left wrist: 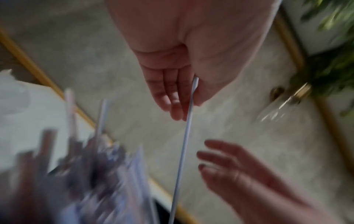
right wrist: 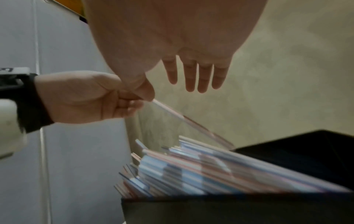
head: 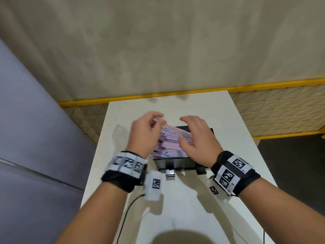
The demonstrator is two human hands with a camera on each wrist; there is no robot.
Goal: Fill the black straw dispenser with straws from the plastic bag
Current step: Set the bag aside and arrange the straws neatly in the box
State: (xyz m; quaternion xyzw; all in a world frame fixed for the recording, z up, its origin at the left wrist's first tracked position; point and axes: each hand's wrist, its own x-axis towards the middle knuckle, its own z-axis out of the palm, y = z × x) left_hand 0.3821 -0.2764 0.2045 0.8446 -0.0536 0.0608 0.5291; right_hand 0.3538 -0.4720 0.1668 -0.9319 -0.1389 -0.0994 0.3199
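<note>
We hold one thin pink-and-white straw (right wrist: 188,120) in our left hand (head: 143,133), its grip pinched on the raised end, probably so the far end can be slid down onto the heap. Our right hand (head: 195,138) hovers over the heap with its grip apart and fingers relaxed, holding nothing, likely ready to level the pile. The mass of pink, blue and white striped straws (head: 173,147) already sits in the open black box-shaped straw dispenser (head: 175,163), stacked above its rim. The dispenser stands mid-way on the white table (head: 228,131), with bare surface on each side. The crumpled clear plastic bag (head: 119,132) lies just left, near that edge.
</note>
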